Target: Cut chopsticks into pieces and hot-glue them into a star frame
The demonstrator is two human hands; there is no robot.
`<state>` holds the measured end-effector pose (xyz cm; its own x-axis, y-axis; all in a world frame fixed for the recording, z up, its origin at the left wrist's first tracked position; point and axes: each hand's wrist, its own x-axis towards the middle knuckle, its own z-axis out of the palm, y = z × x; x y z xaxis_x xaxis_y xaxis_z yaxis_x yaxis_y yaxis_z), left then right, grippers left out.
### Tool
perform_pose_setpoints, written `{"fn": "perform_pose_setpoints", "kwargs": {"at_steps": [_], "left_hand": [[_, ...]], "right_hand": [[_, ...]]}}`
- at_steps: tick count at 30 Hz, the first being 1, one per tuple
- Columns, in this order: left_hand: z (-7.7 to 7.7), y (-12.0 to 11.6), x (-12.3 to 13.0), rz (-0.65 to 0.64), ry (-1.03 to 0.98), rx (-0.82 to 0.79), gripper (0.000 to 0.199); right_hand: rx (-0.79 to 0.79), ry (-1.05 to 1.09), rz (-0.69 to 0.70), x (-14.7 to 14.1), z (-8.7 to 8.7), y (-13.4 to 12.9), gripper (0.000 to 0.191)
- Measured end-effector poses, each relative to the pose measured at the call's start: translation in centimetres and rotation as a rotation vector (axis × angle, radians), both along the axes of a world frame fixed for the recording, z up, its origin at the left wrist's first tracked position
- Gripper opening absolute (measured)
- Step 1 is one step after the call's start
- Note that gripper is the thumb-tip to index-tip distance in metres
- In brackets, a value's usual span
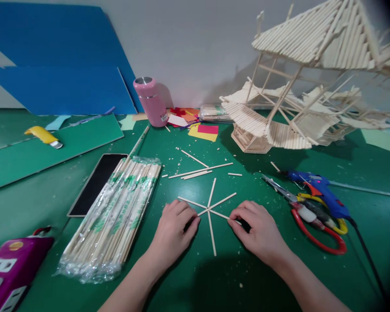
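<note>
On the green table several thin wooden sticks (212,229) lie in a star shape, meeting at one middle point. My left hand (177,227) pinches the end of the lower-left stick between thumb and finger. Opposite it, my right hand (255,225) has its fingertips closed on the end of the lower-right stick. Both hands rest low on the table, on either side of the star. Just beyond the star lie loose sticks (201,170) of differing lengths and small wood crumbs.
Plastic-wrapped chopsticks (113,216) partly cover a black phone (91,186) at left. A blue glue gun (321,186) and red-handled scissors (325,242) lie right. Behind stand a stick-built pavilion model (289,99) and a pink flask (151,102). A yellow cutter (43,135) and purple power strip (17,264) are left.
</note>
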<state>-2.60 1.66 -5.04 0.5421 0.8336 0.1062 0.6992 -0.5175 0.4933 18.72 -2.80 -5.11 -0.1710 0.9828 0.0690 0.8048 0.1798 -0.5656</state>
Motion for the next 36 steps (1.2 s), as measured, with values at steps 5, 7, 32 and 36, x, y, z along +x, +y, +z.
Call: {"fn": "perform_pose_setpoints", "kwargs": {"at_steps": [5,7,32,36], "left_hand": [[-0.13,0.09,0.21,-0.003,0.004,0.024,0.019],[-0.13,0.09,0.23,-0.007,-0.004,0.026,0.019],[-0.14,0.19,0.25,-0.030,-0.034,0.036,0.020],[-0.08,0.20,0.23,-0.031,-0.030,0.044,0.020]], "right_hand": [[-0.012,-0.014,-0.011,-0.17,0.33,0.00,0.011],[-0.011,-0.015,-0.011,-0.18,0.34,0.00,0.012],[-0.018,-0.005,-0.017,-0.24,0.29,0.02,0.012],[-0.022,-0.005,-0.019,-0.25,0.27,-0.04,0.011]]}}
